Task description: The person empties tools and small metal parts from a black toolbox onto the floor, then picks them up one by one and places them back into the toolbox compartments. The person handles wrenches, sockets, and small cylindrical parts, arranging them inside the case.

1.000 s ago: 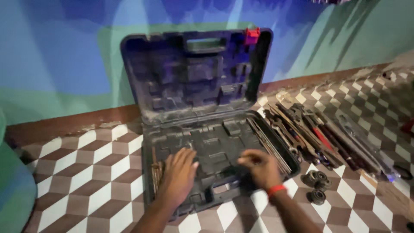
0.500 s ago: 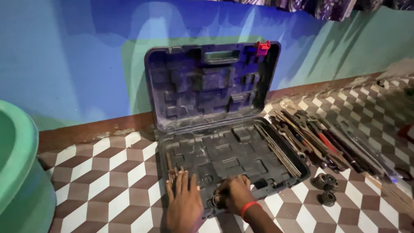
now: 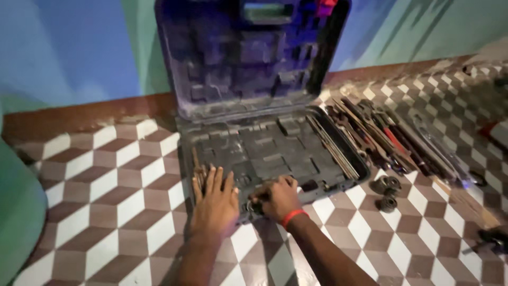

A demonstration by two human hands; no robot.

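A dark plastic tool case (image 3: 275, 159) lies open on the tiled floor, its lid (image 3: 248, 53) standing up against the wall. My left hand (image 3: 214, 204) rests flat, fingers apart, on the case's front left corner beside some thin rods (image 3: 197, 172). Curled fingers of my right hand (image 3: 276, 198), with a red wristband, close around a small metal ring at the case's front edge. Long thin rods (image 3: 333, 148) lie along the right side of the tray.
A row of wrenches, pliers and other hand tools (image 3: 386, 140) lies on the floor right of the case. Two round metal parts (image 3: 386, 193) sit near its front right corner. A green tub edge (image 3: 16, 212) is at far left.
The view has shifted lower and closer to the case. Both hands stay at the case's front edge; the right hand has closed tighter on the small ring.
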